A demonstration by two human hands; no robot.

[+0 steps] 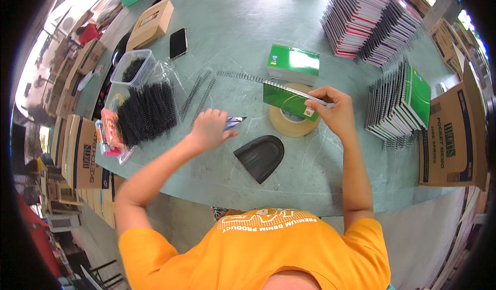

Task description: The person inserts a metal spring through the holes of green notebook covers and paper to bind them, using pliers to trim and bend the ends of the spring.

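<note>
My right hand [333,109] pinches the right end of a small green spiral notebook [281,97], tilted above a wide roll of clear tape [293,128]. A long black spiral coil [240,75] runs along the notebook's top edge and sticks out far past its left end. My left hand [209,128] is closed around small blue-handled pliers [234,123], whose dark tip points right. Loose black coils [194,97] lie just beyond that hand. A black, ridged, rounded piece [261,156] rests on the table between my hands.
Behind the notebook stands a stack of green notebooks [293,62]. At right are bound green notebooks [398,104], taller notebook stacks [356,18] and a cardboard box [452,132]. At left lie a coil pile [147,111], a plastic tub [135,66], a phone [178,43] and a tan box [151,24].
</note>
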